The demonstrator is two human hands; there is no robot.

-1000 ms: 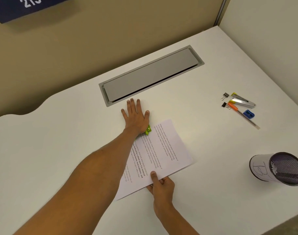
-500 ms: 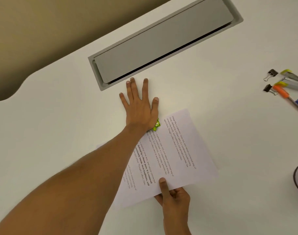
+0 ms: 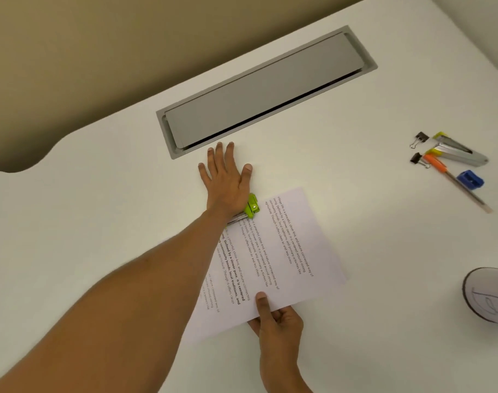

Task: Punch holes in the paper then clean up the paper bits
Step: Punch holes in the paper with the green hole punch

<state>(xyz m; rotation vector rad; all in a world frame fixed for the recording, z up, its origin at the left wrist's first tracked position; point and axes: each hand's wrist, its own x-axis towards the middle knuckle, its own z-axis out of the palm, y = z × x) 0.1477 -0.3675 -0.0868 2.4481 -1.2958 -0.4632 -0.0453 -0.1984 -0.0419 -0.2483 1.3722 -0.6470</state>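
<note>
Paper (image 3: 284,251) printed "Defined by a slower pace", green punch (image 3: 252,207) under left hand (image 3: 228,185)

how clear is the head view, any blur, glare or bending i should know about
Head view: even soft light, no glare, faint shadows beside the left hand and paper. Wide-angle bending curves the desk edge. The print reads softly; the cup is cut off at the right edge, slightly blurred.
</note>
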